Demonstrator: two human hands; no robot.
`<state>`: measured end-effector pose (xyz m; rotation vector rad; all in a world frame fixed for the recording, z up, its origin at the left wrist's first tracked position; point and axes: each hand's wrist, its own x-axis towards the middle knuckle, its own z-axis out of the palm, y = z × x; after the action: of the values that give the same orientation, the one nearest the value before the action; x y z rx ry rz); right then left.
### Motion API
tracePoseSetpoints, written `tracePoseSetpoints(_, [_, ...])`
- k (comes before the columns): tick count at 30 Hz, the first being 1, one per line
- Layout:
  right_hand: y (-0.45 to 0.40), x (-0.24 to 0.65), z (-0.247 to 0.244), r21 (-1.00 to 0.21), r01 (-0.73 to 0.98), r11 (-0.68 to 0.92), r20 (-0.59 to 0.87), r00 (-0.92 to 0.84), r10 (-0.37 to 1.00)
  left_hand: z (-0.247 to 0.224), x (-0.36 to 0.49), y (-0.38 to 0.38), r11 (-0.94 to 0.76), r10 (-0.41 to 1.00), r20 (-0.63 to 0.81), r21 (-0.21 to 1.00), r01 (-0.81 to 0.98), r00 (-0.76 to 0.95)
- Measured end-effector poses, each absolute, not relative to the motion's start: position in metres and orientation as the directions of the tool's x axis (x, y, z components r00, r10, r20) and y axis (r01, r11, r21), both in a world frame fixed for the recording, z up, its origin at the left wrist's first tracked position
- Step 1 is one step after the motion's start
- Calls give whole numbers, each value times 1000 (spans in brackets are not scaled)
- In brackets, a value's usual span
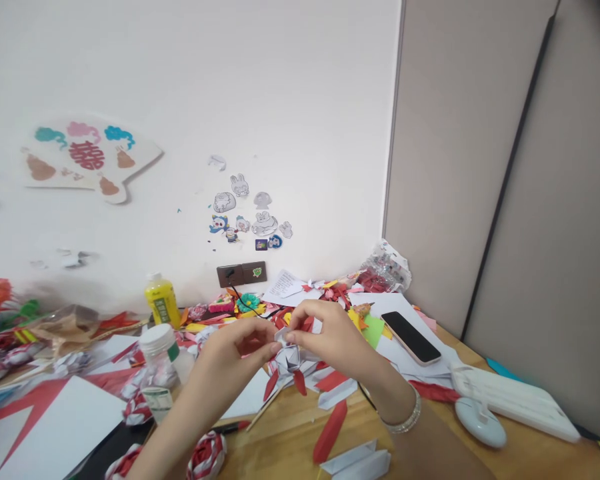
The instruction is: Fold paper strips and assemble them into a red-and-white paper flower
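A folded white paper piece with red pointed tips (289, 359) is held up over the wooden table (285, 443). My left hand (240, 347) pinches its upper left side between thumb and fingers. From the right, my right hand (325, 331) pinches the top of the same piece, its thumb close to the left thumb. Red and white folded strips lie just below and to the right, among them a red strip (330, 432) and white folded strips (357, 461). The fingers partly hide the upper part of the piece.
A yellow bottle (163, 301) and a white-lidded jar (159, 353) stand at left. On the right lie a phone (411, 338), a mouse (480, 422) and a white keyboard-like object (520, 400). Coloured paper scraps cover the back, against the wall.
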<state>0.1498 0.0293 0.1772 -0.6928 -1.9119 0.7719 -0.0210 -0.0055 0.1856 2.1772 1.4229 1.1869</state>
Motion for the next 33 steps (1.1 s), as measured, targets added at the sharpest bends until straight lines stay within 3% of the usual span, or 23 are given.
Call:
tracePoseSetpoints(6, [35,154,176,-664,197,721,535,-549,642,182,-17,-2,-426,886,430,611,667,171])
tracePoseSetpoints(19, [38,147,169,-496,289,819,644,-510,570,176,-15,0,-467,813,554,443,765,176])
tracePoseSetpoints(23, [38,150,170,-467,266,843,666,-521,534,178,-24,0,-466,874,430,614,637,226])
tracePoseSetpoints(27, [38,147,167,-426,257,867,709,-501,497,183,-33,2,-311,948,241,839,447,208])
tracePoseSetpoints(33, [40,145,163,-285,244,927,766,-523,374,176,-30,11,-267,960,211,892,365,185])
